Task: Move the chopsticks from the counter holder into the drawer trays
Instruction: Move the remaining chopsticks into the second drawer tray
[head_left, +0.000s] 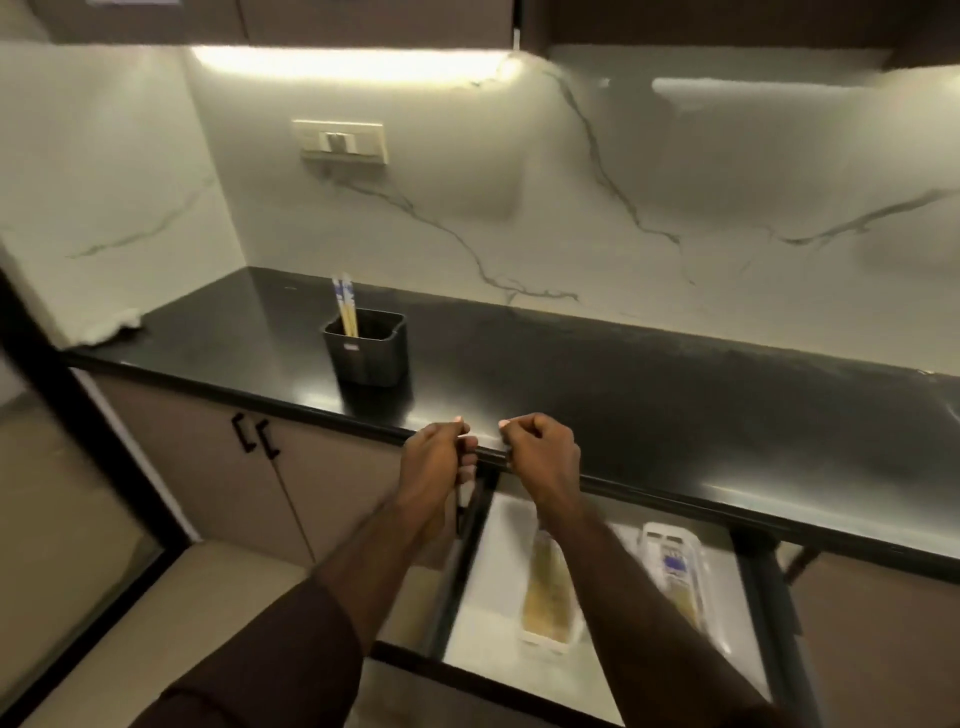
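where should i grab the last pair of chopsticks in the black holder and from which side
Pinch the pair of chopsticks with blue-and-white tops at those patterned upper ends, the only part clear of the black plastic holder. Come from above and draw them up along their slight lean, since the holder's walls hide the wooden lower shafts. Both the left hand and the right hand appear loosely curled, holding nothing.

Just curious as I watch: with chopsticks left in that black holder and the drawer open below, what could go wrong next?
1. The holder is light-looking; pulling the leaning chopsticks carelessly might tip it.
2. The open drawer juts out below the hands; chopsticks could drop past the trays.
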